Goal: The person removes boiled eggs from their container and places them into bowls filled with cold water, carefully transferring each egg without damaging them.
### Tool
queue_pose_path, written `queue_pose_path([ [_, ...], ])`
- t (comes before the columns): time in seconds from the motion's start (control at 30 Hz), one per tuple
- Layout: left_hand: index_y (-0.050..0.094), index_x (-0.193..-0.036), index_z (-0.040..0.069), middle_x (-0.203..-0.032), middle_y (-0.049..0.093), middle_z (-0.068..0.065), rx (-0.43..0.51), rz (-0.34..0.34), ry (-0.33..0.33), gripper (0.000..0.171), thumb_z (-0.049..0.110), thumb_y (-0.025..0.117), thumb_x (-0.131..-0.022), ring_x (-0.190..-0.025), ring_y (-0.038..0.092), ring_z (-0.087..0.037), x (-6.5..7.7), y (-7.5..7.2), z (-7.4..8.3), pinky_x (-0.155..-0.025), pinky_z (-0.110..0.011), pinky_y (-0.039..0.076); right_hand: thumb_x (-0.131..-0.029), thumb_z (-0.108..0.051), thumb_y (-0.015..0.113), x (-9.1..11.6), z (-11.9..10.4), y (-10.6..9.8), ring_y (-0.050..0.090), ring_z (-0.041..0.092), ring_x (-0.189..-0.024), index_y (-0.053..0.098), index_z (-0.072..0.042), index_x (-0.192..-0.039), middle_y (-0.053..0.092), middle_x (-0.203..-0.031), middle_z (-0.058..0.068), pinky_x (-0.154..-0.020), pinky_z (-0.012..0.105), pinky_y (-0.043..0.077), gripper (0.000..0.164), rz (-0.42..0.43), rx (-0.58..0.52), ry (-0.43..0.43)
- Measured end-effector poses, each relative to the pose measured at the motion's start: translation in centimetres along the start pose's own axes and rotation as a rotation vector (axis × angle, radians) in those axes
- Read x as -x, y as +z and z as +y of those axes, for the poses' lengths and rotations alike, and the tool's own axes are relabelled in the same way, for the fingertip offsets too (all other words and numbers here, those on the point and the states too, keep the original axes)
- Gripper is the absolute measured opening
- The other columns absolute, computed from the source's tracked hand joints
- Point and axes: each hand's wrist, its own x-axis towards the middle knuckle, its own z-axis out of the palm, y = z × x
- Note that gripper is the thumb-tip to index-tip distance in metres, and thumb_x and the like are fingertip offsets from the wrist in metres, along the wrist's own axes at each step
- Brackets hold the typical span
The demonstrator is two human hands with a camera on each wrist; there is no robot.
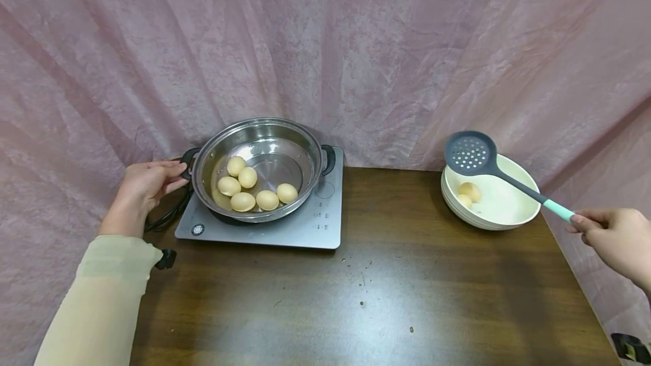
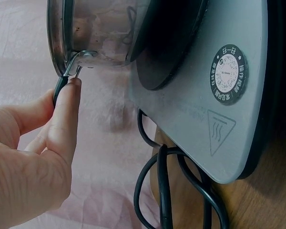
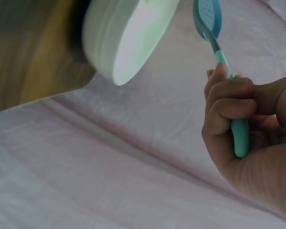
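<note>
My left hand (image 1: 148, 183) pinches the black side handle (image 2: 60, 89) of a steel pot (image 1: 259, 216). Inside the pot, several pale eggs (image 1: 243, 201) lie in shallow clear liquid toward the near left side. At the far right, my right hand (image 1: 616, 236) grips the mint-green handle (image 3: 240, 136) of a grey slotted skimmer (image 1: 471, 153). The skimmer's perforated head hangs over the back left rim of a white bowl (image 1: 508, 196), with nothing on it. Two eggs (image 1: 470, 191) sit at the bowl's left side, partly overlapping each other in the head view.
The pot stands on a flat silver induction cooktop (image 1: 305, 230), whose black cord (image 2: 164, 186) loops off its left side. The white bowl appears stacked on others at the right end of the brown wooden table (image 1: 386, 275). A pink curtain (image 1: 356, 61) hangs behind.
</note>
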Motion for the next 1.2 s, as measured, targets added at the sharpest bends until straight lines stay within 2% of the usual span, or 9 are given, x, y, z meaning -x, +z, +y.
queue_pose_path([
  [0.17,0.071,-0.099,0.013,-0.085,0.066,0.009,0.029,-0.008,0.009,0.020,0.011,0.075,-0.080,-0.071,0.070,-0.009,0.0,-0.1,-0.1,-0.072,-0.021,0.060,-0.099,-0.039,0.044,0.0,-2.1,-0.5,0.046,0.002,-0.059,0.065,0.005,-0.108,0.067,-0.074,0.002,-0.045,0.022,0.033,0.050,-0.077,0.015,0.006],
  [0.3,0.067,-0.110,0.011,-0.086,0.065,0.010,0.002,-0.002,0.011,0.031,0.013,0.075,-0.080,-0.072,0.070,-0.008,0.1,0.0,-0.1,-0.073,-0.021,0.060,-0.099,-0.040,0.043,-0.2,-3.9,-0.6,0.047,0.001,-0.058,0.064,0.005,-0.109,0.066,-0.073,0.000,-0.045,0.021,0.035,0.050,-0.112,-0.025,-0.049],
  [0.4,0.065,-0.114,0.011,-0.087,0.065,0.010,-0.015,0.007,0.008,0.036,0.015,0.075,-0.080,-0.073,0.070,-0.008,0.0,0.0,-0.1,-0.074,-0.021,0.060,-0.100,-0.038,0.043,-0.5,-5.4,-0.6,0.041,0.006,-0.052,0.064,0.004,-0.108,0.062,-0.068,-0.001,-0.040,0.024,0.032,0.048,-0.133,-0.056,-0.094],
  [0.47,0.066,-0.112,0.014,-0.086,0.065,0.012,-0.046,0.018,0.007,0.033,0.018,0.074,-0.081,-0.073,0.070,-0.007,0.0,0.0,0.0,-0.075,-0.020,0.060,-0.100,-0.039,0.042,-0.7,-6.6,-0.6,0.038,0.008,-0.050,0.066,0.000,-0.105,0.058,-0.065,-0.001,-0.037,0.026,0.029,0.046,-0.139,-0.053,-0.109],
  [0.67,0.071,-0.094,0.019,-0.083,0.066,0.009,-0.035,0.016,0.014,0.013,0.015,0.073,-0.082,-0.071,0.070,-0.007,-0.2,-0.1,-0.2,-0.074,-0.021,0.060,-0.099,-0.033,0.045,-1.6,-10.4,-0.4,0.035,0.006,-0.050,0.068,-0.007,-0.099,0.058,-0.067,-0.002,-0.038,0.026,0.028,0.035,-0.157,-0.061,-0.185],
  [0.93,0.070,-0.097,0.016,-0.084,0.066,0.008,-0.027,0.007,0.021,0.017,0.015,0.074,-0.081,-0.072,0.069,-0.007,-0.1,0.0,-0.2,-0.074,-0.020,0.060,-0.096,-0.033,0.052,-2.8,-15.9,0.3,0.040,0.008,-0.053,0.070,-0.016,-0.094,0.056,-0.063,-0.001,-0.044,0.025,0.032,0.025,-0.145,-0.047,-0.265],
  [1.2,0.071,-0.090,0.017,-0.082,0.068,0.005,0.000,0.000,0.033,0.010,0.011,0.072,-0.082,-0.070,0.069,-0.007,-0.2,0.0,-0.2,-0.072,-0.020,0.060,-0.094,-0.016,0.055,-3.7,-21.5,1.9,0.044,0.014,-0.060,0.068,-0.014,-0.079,0.060,-0.069,-0.001,-0.048,0.024,0.033,0.020,-0.106,-0.035,-0.418],
])
